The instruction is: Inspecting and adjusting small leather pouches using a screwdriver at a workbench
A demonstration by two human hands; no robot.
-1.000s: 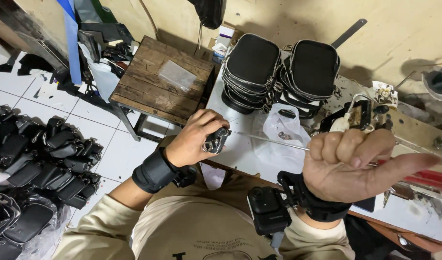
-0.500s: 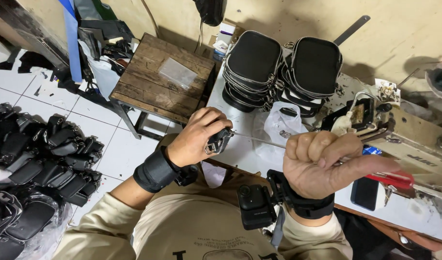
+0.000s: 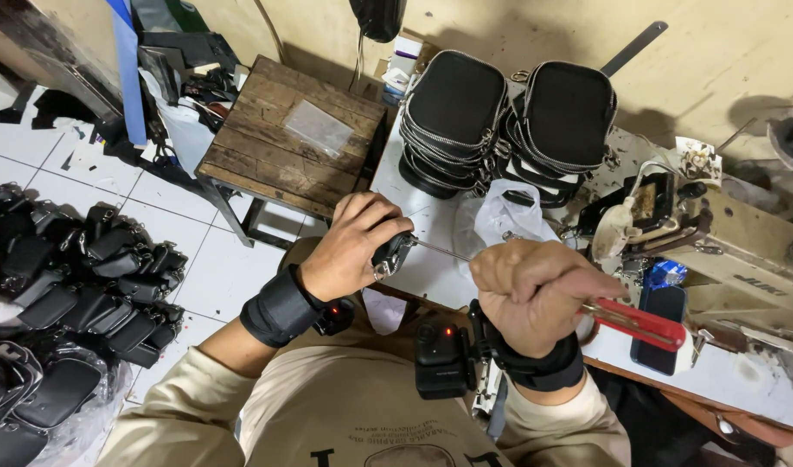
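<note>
Small black metal-trimmed piece (image 3: 391, 253): held in the closed left hand (image 3: 355, 246), above the near edge of the white worktable (image 3: 431, 275). Thin metal shaft (image 3: 444, 252): seen running from the piece to the right hand (image 3: 535, 294), just beside it. Right hand: clenched into a fist round the red-handled tool (image 3: 643, 322). Two stacks of black zippered pouches (image 3: 509, 121): set farther back on the table. Wooden stool (image 3: 284, 143): placed to the left.
</note>
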